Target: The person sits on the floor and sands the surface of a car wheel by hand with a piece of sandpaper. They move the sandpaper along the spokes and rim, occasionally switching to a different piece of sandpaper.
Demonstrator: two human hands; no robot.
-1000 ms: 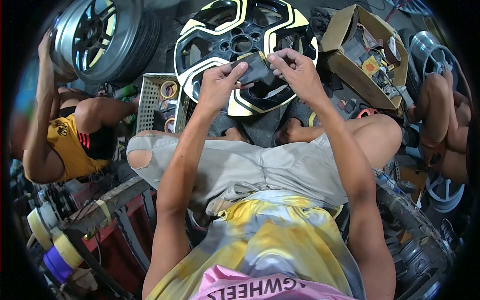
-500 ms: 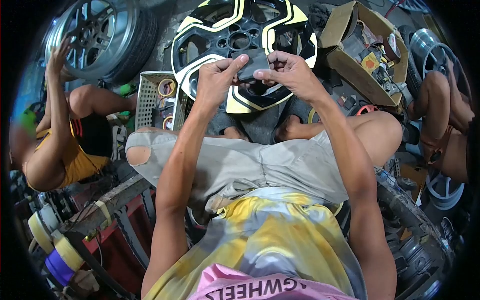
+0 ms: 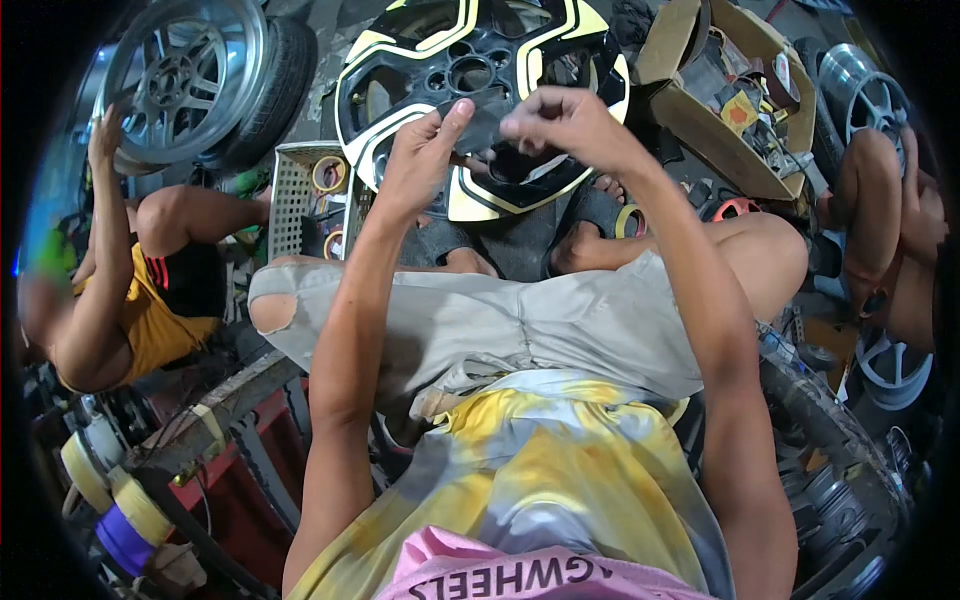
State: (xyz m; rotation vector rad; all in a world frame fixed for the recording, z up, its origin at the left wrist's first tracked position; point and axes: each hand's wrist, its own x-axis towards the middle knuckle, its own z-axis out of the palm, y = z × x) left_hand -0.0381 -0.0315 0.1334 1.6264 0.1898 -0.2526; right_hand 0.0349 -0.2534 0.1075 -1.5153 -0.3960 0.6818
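Over the wheel rim, my left hand (image 3: pixel 422 158) grips a dark grey sheet (image 3: pixel 486 127), which looks like sandpaper and is smeared by motion. The thumb points up along the sheet's near edge. My right hand (image 3: pixel 572 128) is at the sheet's right side, blurred, with its fingers curled in toward the thumb. Whatever is between those fingertips cannot be made out. Beneath both hands lies a black wheel rim (image 3: pixel 470 205) with pale yellow faces and black outlines, flat in front of my feet.
A cardboard box (image 3: pixel 715 165) of sanding scraps stands at right. At left are a plastic basket (image 3: pixel 289 215) with tape rolls and a silver wheel (image 3: pixel 190 85) beside a tyre. A person (image 3: pixel 165 300) sits on the left, another person (image 3: pixel 880 220) on the right.
My right hand has shifted slightly right and its fingers have curled, blurring as it moves. My left hand has moved a little left and down, still with the dark sheet. The view has shifted slightly.
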